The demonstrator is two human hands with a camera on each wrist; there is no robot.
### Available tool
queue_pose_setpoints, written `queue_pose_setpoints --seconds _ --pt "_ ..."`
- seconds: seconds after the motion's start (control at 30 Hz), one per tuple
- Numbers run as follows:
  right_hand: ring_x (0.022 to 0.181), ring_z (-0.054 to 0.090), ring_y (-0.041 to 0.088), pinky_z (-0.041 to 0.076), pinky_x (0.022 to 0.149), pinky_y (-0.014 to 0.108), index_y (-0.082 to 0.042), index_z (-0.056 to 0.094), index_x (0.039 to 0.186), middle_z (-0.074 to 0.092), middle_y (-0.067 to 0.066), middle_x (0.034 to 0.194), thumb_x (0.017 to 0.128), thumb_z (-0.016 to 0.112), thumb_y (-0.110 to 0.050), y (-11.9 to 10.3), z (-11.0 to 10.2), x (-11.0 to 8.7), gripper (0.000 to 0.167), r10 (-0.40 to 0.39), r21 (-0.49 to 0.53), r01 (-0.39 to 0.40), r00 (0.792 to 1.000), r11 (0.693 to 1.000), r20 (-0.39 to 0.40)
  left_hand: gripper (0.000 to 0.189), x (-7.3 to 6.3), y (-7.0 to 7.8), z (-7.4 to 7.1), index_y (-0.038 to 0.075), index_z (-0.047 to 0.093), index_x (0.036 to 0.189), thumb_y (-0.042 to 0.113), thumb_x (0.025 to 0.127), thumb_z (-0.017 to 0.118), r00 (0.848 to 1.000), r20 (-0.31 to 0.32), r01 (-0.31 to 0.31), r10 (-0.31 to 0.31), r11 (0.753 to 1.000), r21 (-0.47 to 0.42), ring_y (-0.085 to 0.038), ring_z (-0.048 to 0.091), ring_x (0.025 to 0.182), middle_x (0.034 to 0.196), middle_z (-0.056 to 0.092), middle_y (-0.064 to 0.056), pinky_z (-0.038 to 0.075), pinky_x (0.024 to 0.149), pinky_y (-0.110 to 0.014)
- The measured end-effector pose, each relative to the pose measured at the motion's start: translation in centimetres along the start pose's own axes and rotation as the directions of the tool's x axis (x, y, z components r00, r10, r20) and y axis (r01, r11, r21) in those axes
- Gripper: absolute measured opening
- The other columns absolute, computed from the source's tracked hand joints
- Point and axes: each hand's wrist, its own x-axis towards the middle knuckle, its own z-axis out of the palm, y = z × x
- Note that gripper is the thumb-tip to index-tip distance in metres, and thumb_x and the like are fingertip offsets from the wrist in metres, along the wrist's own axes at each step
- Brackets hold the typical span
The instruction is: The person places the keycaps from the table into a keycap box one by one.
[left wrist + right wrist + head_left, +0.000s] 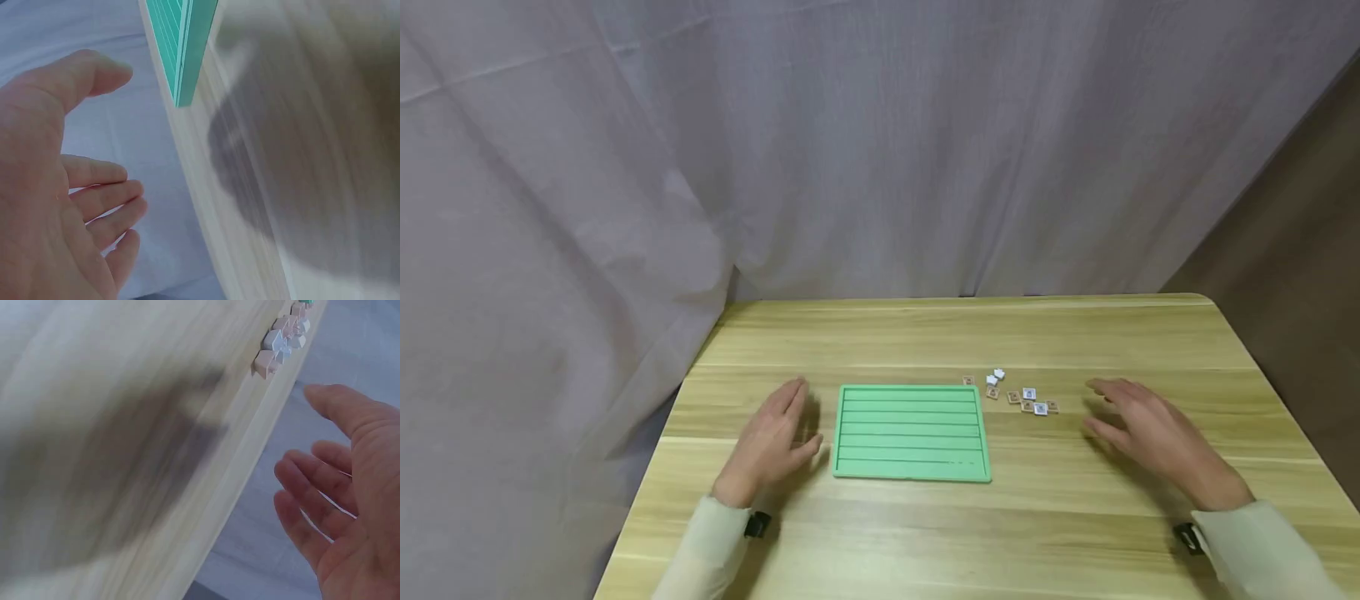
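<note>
A green ridged tray (910,429) lies flat on the wooden table. Left of it my left hand (772,435) hovers with fingers loosely extended and thumb apart, holding nothing; in the left wrist view the tray's corner (184,69) stands beyond the thumb. Several small square tiles, brown ones (1013,397) and white ones (1029,393), lie scattered off the tray's upper right corner. To the right of these tiles is my right hand (1153,429), its fingers relaxed and its palm bare. The right wrist view shows the tile cluster (267,362) past the thumb tip.
The wooden table (895,533) reaches back to a grey curtain (880,167) along its far edge. A darker brown drape (1300,275) hangs at the right side. Each wrist wears a black strap under a light sleeve.
</note>
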Motion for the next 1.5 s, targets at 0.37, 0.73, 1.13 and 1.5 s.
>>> queue_pose_setpoints --seconds 0.37,0.73,1.13,1.5 --pt "0.091 0.074 0.030 0.064 0.077 0.049 0.004 0.072 0.117 0.076 0.015 0.103 0.082 0.090 -0.015 -0.2 -0.2 2.7 0.044 -0.068 0.036 0.064 0.991 0.997 0.119 0.085 -0.4 1.6 0.5 -0.012 0.049 0.150 0.039 0.089 0.080 0.998 0.028 -0.060 0.060 0.998 -0.005 -0.041 0.057 0.141 0.153 0.055 -0.028 0.049 0.120 -0.050" --pt "0.096 0.075 0.029 0.065 0.081 0.046 0.002 0.074 0.112 0.077 0.015 0.107 0.084 0.089 -0.013 -0.1 0.5 4.4 0.035 -0.115 0.057 0.105 0.970 0.993 0.216 0.088 -0.6 2.9 1.5 -0.010 0.044 0.155 0.045 0.095 0.075 0.988 0.141 -0.059 0.062 0.998 -0.028 -0.040 0.046 0.151 0.162 0.045 -0.027 0.041 0.126 -0.049" --pt "0.086 0.070 0.018 0.063 0.074 0.039 -0.003 0.074 0.103 0.074 0.005 0.096 0.081 0.089 -0.007 -0.1 1.4 5.3 0.027 -0.159 0.083 0.142 0.954 0.986 0.256 0.084 -1.3 3.9 2.6 -0.010 0.034 0.160 0.047 0.104 0.060 0.975 0.220 -0.040 0.037 0.999 0.008 -0.039 0.034 0.159 0.170 0.034 -0.026 0.033 0.131 -0.049" --pt "0.076 0.058 0.008 0.056 0.065 0.031 -0.011 0.072 0.092 0.065 -0.004 0.085 0.082 0.087 -0.006 -0.5 2.0 6.0 0.019 -0.183 0.067 0.171 0.937 0.983 0.298 0.084 -1.7 4.3 2.8 -0.010 0.034 0.160 0.046 0.104 0.059 0.974 0.226 -0.029 0.024 0.999 0.018 -0.041 0.035 0.158 0.170 0.033 -0.027 0.034 0.130 -0.051"
